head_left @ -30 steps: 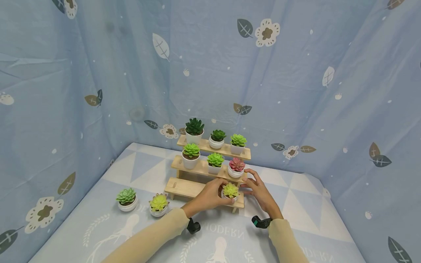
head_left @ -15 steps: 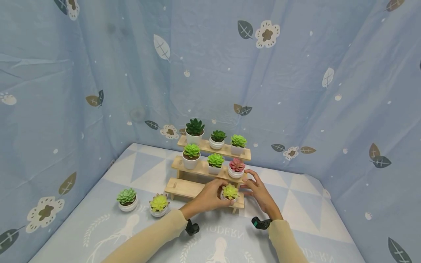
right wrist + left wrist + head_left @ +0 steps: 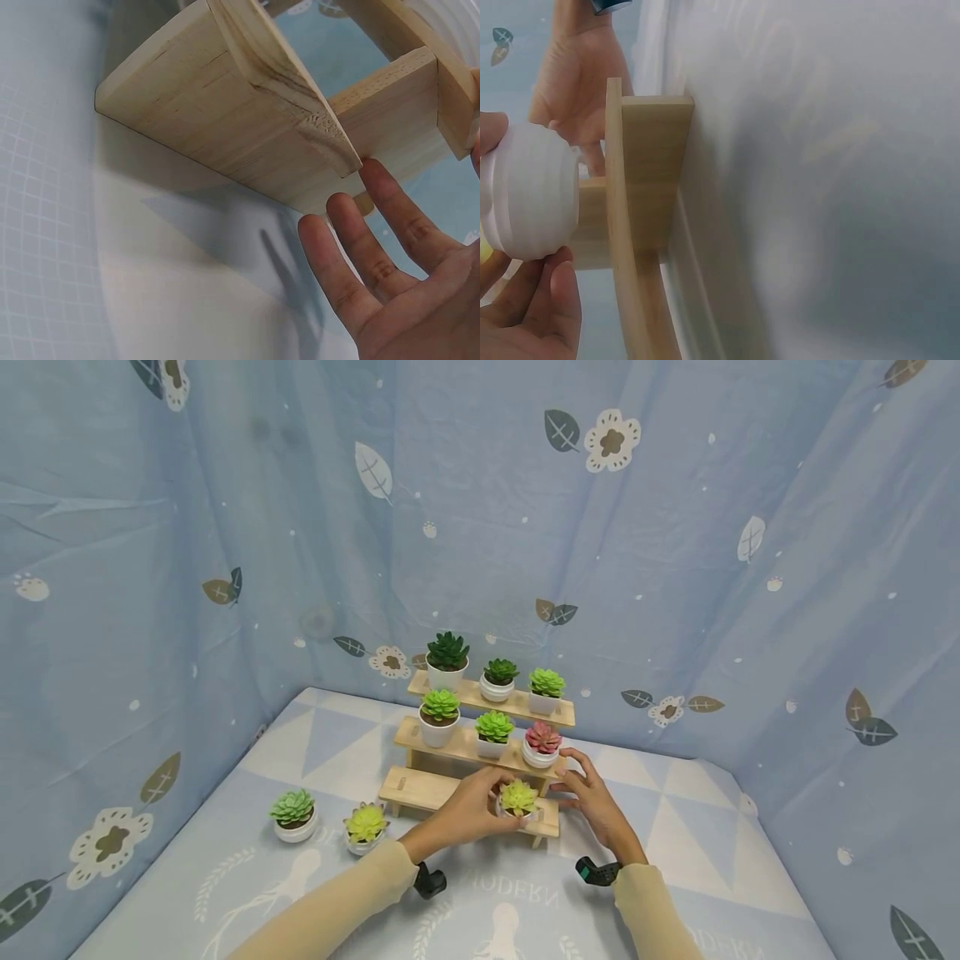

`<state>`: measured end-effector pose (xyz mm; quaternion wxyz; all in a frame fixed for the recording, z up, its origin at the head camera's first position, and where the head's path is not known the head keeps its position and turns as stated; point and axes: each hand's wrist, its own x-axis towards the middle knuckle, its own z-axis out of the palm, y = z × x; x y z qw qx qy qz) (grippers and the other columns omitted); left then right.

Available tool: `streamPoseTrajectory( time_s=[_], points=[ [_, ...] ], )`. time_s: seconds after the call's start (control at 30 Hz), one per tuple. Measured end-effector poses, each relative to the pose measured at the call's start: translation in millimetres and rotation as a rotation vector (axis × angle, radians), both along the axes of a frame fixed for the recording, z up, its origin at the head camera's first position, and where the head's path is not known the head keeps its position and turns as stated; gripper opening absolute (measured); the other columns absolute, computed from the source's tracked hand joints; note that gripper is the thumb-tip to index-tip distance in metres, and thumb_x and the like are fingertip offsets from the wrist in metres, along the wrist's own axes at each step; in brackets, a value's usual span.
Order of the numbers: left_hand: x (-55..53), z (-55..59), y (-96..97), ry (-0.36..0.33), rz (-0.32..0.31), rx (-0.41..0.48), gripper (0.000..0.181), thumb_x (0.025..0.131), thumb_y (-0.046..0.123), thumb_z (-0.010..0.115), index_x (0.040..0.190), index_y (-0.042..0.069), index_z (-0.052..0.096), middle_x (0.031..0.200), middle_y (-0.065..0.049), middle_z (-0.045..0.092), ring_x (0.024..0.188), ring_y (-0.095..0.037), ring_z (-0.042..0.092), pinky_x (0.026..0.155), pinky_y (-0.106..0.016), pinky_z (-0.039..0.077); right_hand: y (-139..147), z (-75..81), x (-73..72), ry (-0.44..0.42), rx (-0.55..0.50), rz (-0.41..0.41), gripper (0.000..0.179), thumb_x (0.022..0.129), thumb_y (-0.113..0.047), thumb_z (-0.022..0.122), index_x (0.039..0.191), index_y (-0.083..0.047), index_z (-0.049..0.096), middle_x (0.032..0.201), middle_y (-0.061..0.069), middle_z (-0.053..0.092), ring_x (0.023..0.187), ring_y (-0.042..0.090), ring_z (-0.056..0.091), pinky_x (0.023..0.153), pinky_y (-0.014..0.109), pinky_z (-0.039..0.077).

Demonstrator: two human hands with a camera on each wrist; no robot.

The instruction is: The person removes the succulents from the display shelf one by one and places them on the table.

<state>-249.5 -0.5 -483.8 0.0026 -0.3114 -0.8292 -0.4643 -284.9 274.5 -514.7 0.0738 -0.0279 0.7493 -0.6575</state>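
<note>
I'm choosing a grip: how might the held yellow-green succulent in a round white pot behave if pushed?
The round white pot is probably stiff: no dent shows where the left hand grips it. Its bulging sides may slip. Squat, it seems unlikely to tip.

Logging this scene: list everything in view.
Three-tier wooden stand: 1, tan, centre
White-potted green succulents: 5, light to dark green, upper two tiers
White-potted pink succulent: 1, pink, middle tier
White-potted yellowish succulents: 2, yellow-green, one held, one left
White-potted pale succulent: 1, grey-green, far left
Printed tablecloth: 1, blue-white, underneath
Floral curtain: count unclear, blue, behind
Wrist-worn devices: 2, black, wrists
Sleeves: 2, beige, forearms
Left hand: 1, fingers gripping yellowish succulent's pot
Right hand: 1, at stand's right
</note>
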Motion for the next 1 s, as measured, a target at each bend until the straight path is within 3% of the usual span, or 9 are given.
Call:
streamPoseTrajectory(
  time_s=[0.17, 0.4, 0.7, 1.0],
  points=[
    [4.2, 3.1, -4.7, -0.002, -0.011, 0.019, 0.054, 0.085, 0.033, 0.086, 0.131, 0.015, 0.062, 0.11, 0.005, 0.059, 0.093, -0.01, 0.058, 0.074, -0.026, 0.055, 1, -0.8, -0.2, 0.003, -0.001, 0.003, 0.053, 0.102, -0.048, 0.062, 0.148, -0.035, 0.039, 0.145, 0.02, 0.052, 0.126, 0.042, 0.056, 0.098, 0.055, 0.049],
    [8.4, 7.4, -12.8, 0.031, 0.005, 0.002, 0.054, 0.086, 0.036, 0.085, 0.13, 0.015, 0.063, 0.108, 0.007, 0.059, 0.092, -0.01, 0.056, 0.077, -0.027, 0.053, 0, 0.0, 0.6, 0.012, -0.005, -0.004, 0.053, 0.102, -0.047, 0.063, 0.148, -0.036, 0.04, 0.143, 0.019, 0.053, 0.125, 0.042, 0.057, 0.096, 0.053, 0.051],
    [14.2, 10.1, -25.4, -0.001, 0.002, 0.003, 0.055, 0.087, 0.039, 0.084, 0.131, 0.014, 0.063, 0.107, 0.005, 0.057, 0.08, -0.015, 0.061, 0.072, -0.027, 0.054, -2, -0.3, 0.4, 0.007, -0.007, -0.02, 0.053, 0.101, -0.047, 0.064, 0.147, -0.035, 0.041, 0.143, 0.019, 0.053, 0.123, 0.04, 0.058, 0.094, 0.05, 0.052],
    [19.3, 9.5, -38.4, 0.01, 0.015, -0.025, 0.059, 0.088, 0.044, 0.083, 0.133, 0.013, 0.061, 0.108, 0.006, 0.057, 0.089, -0.014, 0.059, 0.076, -0.028, 0.054, -2, 0.1, 0.4, 0.003, -0.004, -0.026, 0.054, 0.103, -0.046, 0.062, 0.149, -0.034, 0.039, 0.143, 0.019, 0.053, 0.123, 0.039, 0.058, 0.096, 0.051, 0.051]
  ],
)
